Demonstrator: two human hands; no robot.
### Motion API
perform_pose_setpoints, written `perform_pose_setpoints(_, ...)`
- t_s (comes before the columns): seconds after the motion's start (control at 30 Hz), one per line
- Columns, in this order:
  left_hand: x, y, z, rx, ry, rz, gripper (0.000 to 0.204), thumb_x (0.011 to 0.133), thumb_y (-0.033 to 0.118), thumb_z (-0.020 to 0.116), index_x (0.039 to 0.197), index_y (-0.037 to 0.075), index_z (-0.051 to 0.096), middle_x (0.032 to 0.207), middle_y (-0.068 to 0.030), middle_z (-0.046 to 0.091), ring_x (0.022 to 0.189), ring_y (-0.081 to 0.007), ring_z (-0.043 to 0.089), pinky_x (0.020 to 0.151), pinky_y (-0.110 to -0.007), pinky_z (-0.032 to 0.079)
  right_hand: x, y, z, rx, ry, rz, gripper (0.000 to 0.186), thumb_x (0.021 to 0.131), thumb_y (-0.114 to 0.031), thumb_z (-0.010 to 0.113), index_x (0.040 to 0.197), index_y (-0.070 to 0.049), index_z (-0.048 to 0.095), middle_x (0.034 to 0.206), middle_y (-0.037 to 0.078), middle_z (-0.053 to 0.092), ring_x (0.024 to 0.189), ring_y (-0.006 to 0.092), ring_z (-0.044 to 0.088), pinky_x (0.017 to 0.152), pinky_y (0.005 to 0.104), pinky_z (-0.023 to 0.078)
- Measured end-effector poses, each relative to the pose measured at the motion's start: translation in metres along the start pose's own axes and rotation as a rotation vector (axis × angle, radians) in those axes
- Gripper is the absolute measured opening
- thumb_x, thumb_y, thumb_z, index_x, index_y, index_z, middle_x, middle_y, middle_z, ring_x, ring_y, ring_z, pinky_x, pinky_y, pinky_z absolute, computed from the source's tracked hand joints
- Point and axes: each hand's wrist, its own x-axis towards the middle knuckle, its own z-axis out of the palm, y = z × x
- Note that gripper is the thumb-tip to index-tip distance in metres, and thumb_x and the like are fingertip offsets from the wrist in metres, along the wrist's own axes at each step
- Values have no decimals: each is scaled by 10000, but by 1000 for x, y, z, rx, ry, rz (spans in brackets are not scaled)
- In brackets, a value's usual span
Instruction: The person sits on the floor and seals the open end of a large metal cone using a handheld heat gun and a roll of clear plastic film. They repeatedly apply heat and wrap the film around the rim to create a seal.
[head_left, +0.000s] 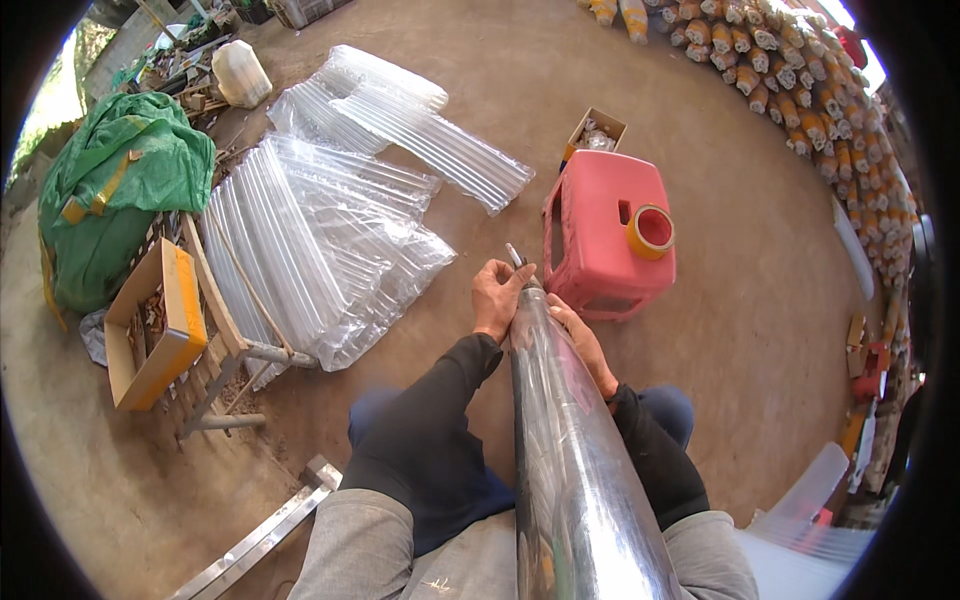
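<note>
A long bundle of clear plastic tube bags (pixel 565 440) rises from my lap toward the floor ahead. My left hand (pixel 497 297) grips the far end of the bundle, fingers pinching a small grey tool or tie (pixel 514 256) at its tip. My right hand (pixel 578 340) wraps around the bundle just behind that end, on its right side. Both forearms wear dark sleeves.
A pink plastic stool (pixel 600 235) with a roll of tan tape (pixel 650 231) on it stands just beyond my hands. Piles of clear tube bags (pixel 320 230) lie left, beside a cardboard box (pixel 160 325), a green sack (pixel 115 190) and a metal frame (pixel 240 355). Stacked filled bags (pixel 800 90) line the far right.
</note>
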Motion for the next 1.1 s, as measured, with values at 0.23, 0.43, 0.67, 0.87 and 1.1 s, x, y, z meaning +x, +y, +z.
perform_pose_setpoints(0.23, 3, 2, 3, -84, -25, -56, 350, 784, 276, 789, 692, 37, 550, 669, -3, 568, 610, -69, 487, 549, -266, 430, -6, -5, 9, -33, 145, 17, 503, 975, -193, 470, 1422, 2, 342, 1301, 72, 495, 1151, 133, 490, 985, 245, 389)
perform_pose_setpoints(0.43, 0, 6, 6, -12, -25, -12, 346, 784, 269, 791, 694, 37, 549, 662, 7, 560, 609, -64, 484, 545, -259, 428, -6, -3, 0, -47, 108, -44, 460, 964, -242, 435, 1389, -75, 378, 1111, 94, 579, 947, 176, 586, 847, 303, 492)
perform_pose_setpoints(0.67, 2, 1, 8, -30, -21, -14, 387, 735, 311, 828, 712, 26, 568, 643, -15, 575, 582, -98, 501, 550, -280, 445, -4, 2, -5, -68, 97, -98, 442, 965, -240, 430, 1373, -72, 397, 1099, 94, 584, 939, 178, 590, 841, 303, 495)
perform_pose_setpoints(0.87, 3, -2, 6, 31, 3, 35, 398, 734, 317, 823, 699, 16, 566, 630, -29, 567, 573, -110, 500, 552, -292, 445, 2, 5, -16, 53, -9, -41, 392, 966, -227, 431, 1324, -66, 441, 1108, 97, 586, 947, 173, 588, 845, 299, 489)
perform_pose_setpoints(1.1, 1, 5, 3, 46, 37, 41, 392, 720, 310, 833, 719, 14, 576, 655, -29, 572, 599, -113, 506, 567, -290, 443, 5, 7, -14, -24, 135, -59, 407, 966, -229, 440, 1333, -55, 437, 1115, 75, 584, 978, 160, 570, 885, 277, 461)
